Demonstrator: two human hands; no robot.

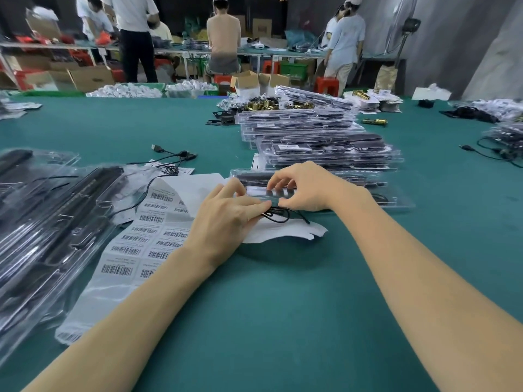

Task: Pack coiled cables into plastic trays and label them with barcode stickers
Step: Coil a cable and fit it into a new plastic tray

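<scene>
A clear plastic tray (396, 200) lies on the green table in front of me, with a dark part inside it. My left hand (226, 219) and my right hand (305, 188) meet at its near edge and both pinch a thin black coiled cable (278, 215). The cable's loops hang just below my fingertips, over a torn white sheet. A sheet of barcode stickers (141, 239) lies left of my left hand, partly under my forearm.
Stacks of packed clear trays (325, 142) rise behind the tray. More trays in plastic wrap (51, 222) fill the left side. A loose black USB cable (172, 157) lies beyond the sticker sheet. Several people stand at benches far behind.
</scene>
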